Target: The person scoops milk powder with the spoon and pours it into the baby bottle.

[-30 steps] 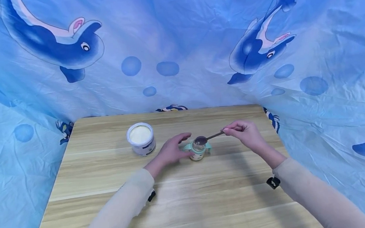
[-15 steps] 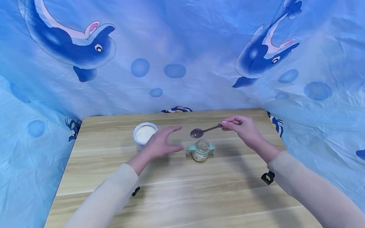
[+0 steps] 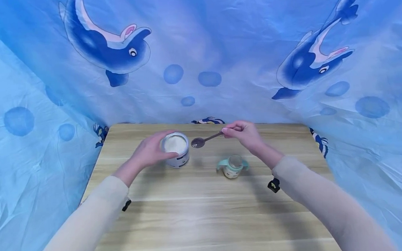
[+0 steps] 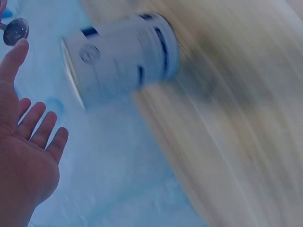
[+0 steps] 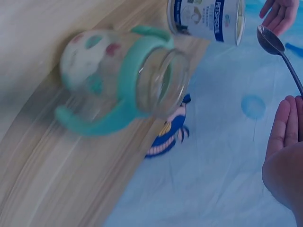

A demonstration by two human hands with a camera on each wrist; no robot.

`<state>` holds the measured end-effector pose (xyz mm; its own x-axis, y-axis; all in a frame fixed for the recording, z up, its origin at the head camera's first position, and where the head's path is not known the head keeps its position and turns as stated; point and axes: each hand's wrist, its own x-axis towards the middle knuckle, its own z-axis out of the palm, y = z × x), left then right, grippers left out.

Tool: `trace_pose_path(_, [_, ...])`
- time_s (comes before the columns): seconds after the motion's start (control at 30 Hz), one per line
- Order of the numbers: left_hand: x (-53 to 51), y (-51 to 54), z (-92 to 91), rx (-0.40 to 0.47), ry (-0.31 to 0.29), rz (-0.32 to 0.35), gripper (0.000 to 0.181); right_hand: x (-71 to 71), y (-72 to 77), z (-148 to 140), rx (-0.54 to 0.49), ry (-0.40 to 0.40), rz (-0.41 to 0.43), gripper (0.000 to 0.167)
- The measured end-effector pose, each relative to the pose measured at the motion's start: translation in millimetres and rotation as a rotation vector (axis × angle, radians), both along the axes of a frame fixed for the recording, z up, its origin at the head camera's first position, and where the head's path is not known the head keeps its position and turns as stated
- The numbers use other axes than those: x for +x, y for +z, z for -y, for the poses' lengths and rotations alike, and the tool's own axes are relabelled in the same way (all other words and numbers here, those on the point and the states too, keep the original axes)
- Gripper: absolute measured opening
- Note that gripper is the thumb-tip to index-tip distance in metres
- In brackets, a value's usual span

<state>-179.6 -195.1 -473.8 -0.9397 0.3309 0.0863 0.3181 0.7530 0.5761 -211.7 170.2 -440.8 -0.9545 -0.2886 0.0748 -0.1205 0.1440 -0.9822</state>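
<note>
My left hand (image 3: 150, 149) is at the left of a white can of pale powder (image 3: 179, 160), thumb and fingers spread either side of its rim in the head view. In the left wrist view a gap shows between that hand's fingers and the can (image 4: 120, 56). A dark metal spoon (image 3: 198, 142) hangs just right of the can's mouth, its handle pinched by my right hand (image 3: 245, 135). A few grains seem to cling to its bowl (image 4: 16, 31). Below the right hand stands a lidless baby bottle (image 5: 130, 75) with mint-green handles, upright on the table.
The wood-grain table (image 3: 192, 206) carries the can on the left and the bottle near the middle. A blue dolphin-print sheet (image 3: 189, 45) hangs behind and along both sides, meeting the table's far edge.
My right hand has carried the spoon left from over the bottle's mouth to beside the can. My left hand has left the bottle and moved left to the can.
</note>
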Motion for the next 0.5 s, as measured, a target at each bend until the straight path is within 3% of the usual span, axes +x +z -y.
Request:
trace_pose_path(0.23, [-4.8, -16.9, 25.7, 0.001, 0.028, 0.045, 0.101, -14.6, -9.1, 32, 0.043, 0.002, -0.014, 0.014])
trace_pose_path(0.5, [-7.8, -36.6, 37.7, 0.053, 0.071, 0.09, 0.107, -26.3, -16.2, 60, 0.04, -0.003, -0.052, 0.016])
